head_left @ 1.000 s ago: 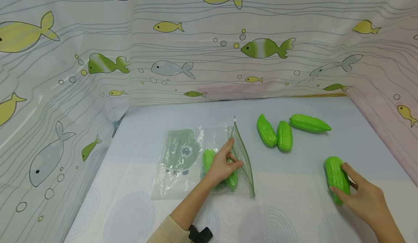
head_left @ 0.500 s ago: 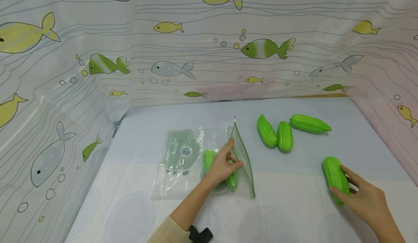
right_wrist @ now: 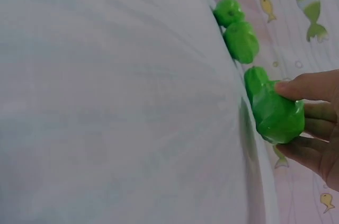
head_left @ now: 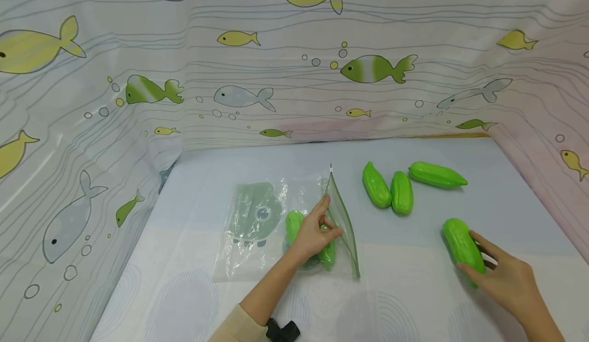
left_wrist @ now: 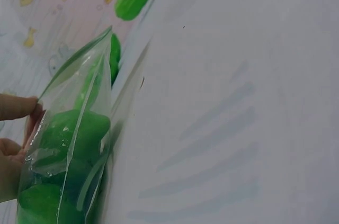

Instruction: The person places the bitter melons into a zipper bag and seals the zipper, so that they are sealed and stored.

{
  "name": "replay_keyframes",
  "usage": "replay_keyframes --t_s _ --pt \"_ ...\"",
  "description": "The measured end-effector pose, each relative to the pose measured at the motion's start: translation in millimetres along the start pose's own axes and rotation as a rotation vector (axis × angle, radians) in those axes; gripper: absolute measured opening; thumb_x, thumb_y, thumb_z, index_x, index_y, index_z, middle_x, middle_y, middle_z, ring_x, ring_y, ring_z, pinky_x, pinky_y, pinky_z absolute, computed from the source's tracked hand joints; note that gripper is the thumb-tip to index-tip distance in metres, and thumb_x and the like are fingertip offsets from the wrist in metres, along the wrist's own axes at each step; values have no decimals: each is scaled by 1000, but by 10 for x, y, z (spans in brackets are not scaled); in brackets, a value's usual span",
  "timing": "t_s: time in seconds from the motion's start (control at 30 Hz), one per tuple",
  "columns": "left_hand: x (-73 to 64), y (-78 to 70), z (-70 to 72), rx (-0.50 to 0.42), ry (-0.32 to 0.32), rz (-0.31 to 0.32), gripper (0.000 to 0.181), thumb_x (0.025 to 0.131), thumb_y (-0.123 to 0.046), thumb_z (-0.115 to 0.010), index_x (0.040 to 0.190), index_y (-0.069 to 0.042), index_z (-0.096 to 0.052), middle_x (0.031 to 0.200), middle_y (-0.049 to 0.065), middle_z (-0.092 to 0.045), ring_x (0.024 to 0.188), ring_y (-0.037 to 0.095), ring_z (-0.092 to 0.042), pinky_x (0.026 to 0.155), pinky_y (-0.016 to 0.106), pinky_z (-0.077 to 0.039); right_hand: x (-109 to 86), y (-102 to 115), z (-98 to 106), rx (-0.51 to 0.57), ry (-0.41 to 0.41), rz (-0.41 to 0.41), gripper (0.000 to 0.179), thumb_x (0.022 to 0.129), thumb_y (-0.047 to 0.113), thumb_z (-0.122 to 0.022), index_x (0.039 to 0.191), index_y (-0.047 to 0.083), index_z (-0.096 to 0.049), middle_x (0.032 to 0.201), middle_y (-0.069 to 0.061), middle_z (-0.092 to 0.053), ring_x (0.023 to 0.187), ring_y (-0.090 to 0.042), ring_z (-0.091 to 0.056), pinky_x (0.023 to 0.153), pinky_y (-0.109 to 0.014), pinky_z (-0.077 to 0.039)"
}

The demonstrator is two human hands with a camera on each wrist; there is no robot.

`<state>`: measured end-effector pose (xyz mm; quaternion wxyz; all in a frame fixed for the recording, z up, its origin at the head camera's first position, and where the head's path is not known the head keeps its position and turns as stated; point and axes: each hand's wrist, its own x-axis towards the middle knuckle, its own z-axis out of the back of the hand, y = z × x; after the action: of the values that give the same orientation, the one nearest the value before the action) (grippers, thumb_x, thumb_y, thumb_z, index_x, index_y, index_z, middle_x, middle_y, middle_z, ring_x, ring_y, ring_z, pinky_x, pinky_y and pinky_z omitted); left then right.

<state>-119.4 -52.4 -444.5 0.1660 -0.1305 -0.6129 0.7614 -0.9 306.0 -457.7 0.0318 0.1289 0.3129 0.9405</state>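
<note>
A clear zip bag [head_left: 250, 214] with a green printed figure lies on the table, its green-edged mouth facing right. Near the mouth, my left hand [head_left: 313, 237] pinches the upper lip, holding it raised; the bag stands partly gaping in the left wrist view. Inside lie green vegetables [left_wrist: 74, 134], partly hidden by the hand. On the right, my right hand [head_left: 506, 278] grips a bright green, ridged, cucumber-like vegetable [head_left: 463, 247] between thumb and fingers. The right wrist view shows this held vegetable [right_wrist: 278, 113] close by the table surface.
Three similar green vegetables, one on the left [head_left: 376, 184], one in the middle [head_left: 402, 192] and one on the right [head_left: 437, 174], lie farther back on the pale cloth [head_left: 391, 291]. A fish-patterned curtain [head_left: 303, 86] encloses the back and sides.
My right hand has moved slightly left with the green vegetable, which has tilted a bit. The left hand and bag stay in place.
</note>
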Motion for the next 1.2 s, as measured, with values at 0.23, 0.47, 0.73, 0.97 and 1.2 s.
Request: replay_keyframes --t_s 0.23,0.47,0.73,0.97,1.2 --pt "-3 -9 2 -5 3 -3 84 83 2 -72 150 3 -21 158 18 -14 78 14 -62 65 16 -53 105 143 13 97 -81 135 78 55 -7 -86 127 -10 -56 106 -37 -62 95 31 -33 69 4 -39" --pt "-5 -23 0 10 0 3 84 83 4 -71 150 5 -21 158 20 -13 80 23 -63 64 14 -52 171 317 -20 159 -100 172 79 56 -11 -85 130 -7 -56 111 -34 -62 102 27 -37 75 3 -39" --pt "-2 -20 -4 15 6 15 83 83 7 -70 148 9 -20 157 24 -13 82 30 -62 64 14 -51 230 440 -48 182 -116 228 82 55 -11 -85 132 -1 -57 114 -25 -64 106 23 -41 79 2 -40" --pt "-16 -21 3 -11 1 12 84 83 2 -72 151 1 -21 159 15 -13 80 13 -61 68 15 -53 263 515 -68 215 -120 313 86 51 -15 -85 131 1 -59 126 16 -54 112 17 -45 81 -1 -42" --pt "-18 -32 4 -1 2 19 85 83 1 -72 151 1 -21 159 14 -14 79 7 -59 67 15 -52 306 621 -97 254 -87 336 85 53 -15 -85 132 2 -58 127 6 -57 115 13 -46 83 -4 -43"
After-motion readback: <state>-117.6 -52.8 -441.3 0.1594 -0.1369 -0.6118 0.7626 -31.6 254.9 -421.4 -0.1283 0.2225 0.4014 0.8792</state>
